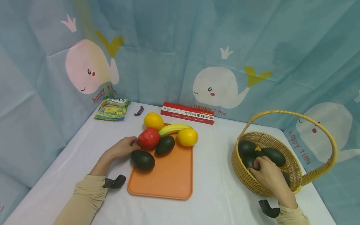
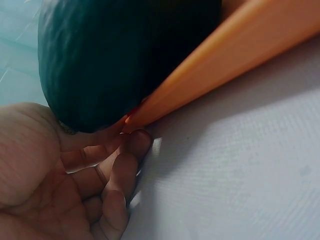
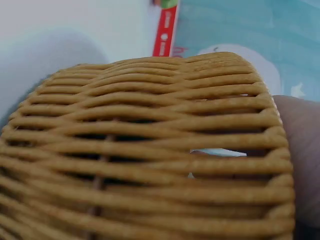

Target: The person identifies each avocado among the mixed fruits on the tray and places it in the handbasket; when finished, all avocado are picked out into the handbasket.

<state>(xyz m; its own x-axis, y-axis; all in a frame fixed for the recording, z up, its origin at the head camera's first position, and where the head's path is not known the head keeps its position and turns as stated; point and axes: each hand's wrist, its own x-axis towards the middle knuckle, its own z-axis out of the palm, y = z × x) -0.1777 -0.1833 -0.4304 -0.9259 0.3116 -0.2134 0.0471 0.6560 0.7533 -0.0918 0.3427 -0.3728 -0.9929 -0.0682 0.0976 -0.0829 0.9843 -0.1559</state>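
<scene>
An orange tray lies on the white table. My left hand is at its left side, and the left wrist view shows the thumb and fingers pinching the tray's rim. Close by are a red pomegranate and a dark green avocado, which overhangs the hand. My right hand reaches inside a wicker basket, with curled fingers on a dark avocado; its fingertips are partly hidden. In the right wrist view the woven wall covers most of that hand.
On the tray are another avocado, a yellow banana and a lemon; a second lemon touches its far corner. Behind stand a red pasta box, a green packet and a small purple wrapper. The basket's handle arches upward.
</scene>
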